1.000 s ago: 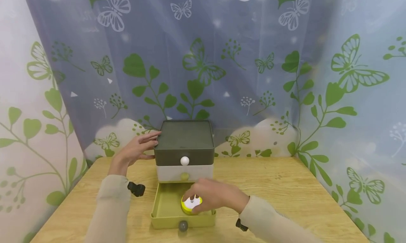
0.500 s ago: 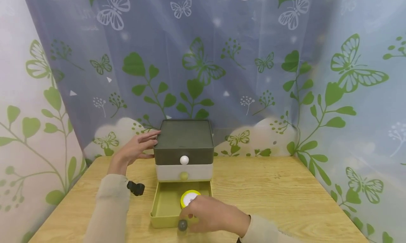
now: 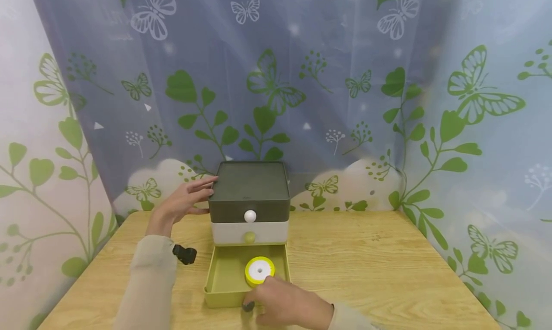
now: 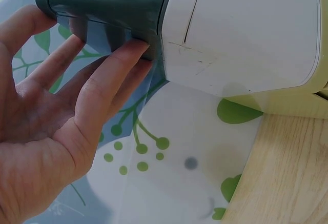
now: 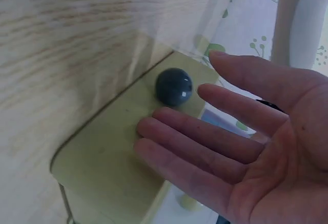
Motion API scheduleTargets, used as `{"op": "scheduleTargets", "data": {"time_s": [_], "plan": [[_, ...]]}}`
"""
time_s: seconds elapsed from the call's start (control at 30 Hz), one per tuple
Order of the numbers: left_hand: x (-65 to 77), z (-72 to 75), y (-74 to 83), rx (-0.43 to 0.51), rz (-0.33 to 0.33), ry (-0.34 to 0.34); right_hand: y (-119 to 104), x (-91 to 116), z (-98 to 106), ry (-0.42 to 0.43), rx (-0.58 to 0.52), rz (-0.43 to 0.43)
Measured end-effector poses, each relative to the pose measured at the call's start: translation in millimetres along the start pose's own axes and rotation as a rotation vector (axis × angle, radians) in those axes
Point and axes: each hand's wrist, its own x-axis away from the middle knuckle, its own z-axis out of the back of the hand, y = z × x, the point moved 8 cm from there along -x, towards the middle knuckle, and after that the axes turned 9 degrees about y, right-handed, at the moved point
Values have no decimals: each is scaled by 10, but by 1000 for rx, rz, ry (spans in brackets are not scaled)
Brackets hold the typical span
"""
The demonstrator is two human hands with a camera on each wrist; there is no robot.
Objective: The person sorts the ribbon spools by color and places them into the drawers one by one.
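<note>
A small drawer box (image 3: 252,181) with a dark green top tier stands on the table, its yellow-green bottom drawer (image 3: 226,299) pulled out. In that drawer lies a white spool with a yellow rim (image 3: 259,268), like a ribbon reel. My right hand (image 3: 293,303) is at the drawer's front; its fingertips are close by the dark round knob (image 5: 173,86), fingers extended in the right wrist view. My left hand (image 3: 178,205) rests spread fingertips against the left side of the dark tier (image 4: 107,8).
The middle white tier with its yellow-green knob (image 3: 249,237) and the top tier with its white knob (image 3: 250,216) are pushed in. The wooden table (image 3: 366,263) spreads to both sides. A butterfly-printed curtain (image 3: 336,105) hangs behind.
My right hand has left the spool, which stays in the drawer, and moved toward me to the knob at the drawer's front. My left hand keeps its place on the box.
</note>
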Motion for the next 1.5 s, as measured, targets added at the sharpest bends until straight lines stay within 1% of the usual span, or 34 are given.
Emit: {"op": "scheduleTargets", "data": {"time_s": [0.1, 0.2, 0.4, 0.53, 0.63, 0.87, 1.07, 1.33, 1.5], "plan": [[-5, -11, -1, -4, 1, -1, 21, -1, -34, 9, 9, -23], [-5, -17, -8, -9, 1, -1, 45, -6, -71, 19, -15, -39], [10, 2, -34, -11, 4, 10, 66, -23, -134, 57, -62, -33], [19, 9, -45, -4, 1, 6, 71, -40, -163, 79, -105, -24], [27, 3, -46, 1, 2, -1, 79, -56, -179, 92, -117, -20], [6, 12, -55, 0, 1, 0, 122, -88, -228, 75, -98, -91], [2, -1, -39, -10, -8, -5, 132, -107, -201, 116, -116, -98], [-9, 3, -18, -23, -15, -1, 201, -149, -157, 185, -94, -104], [-9, 1, -7, -25, -16, 3, 214, -188, -118, 235, -31, -70]]}}
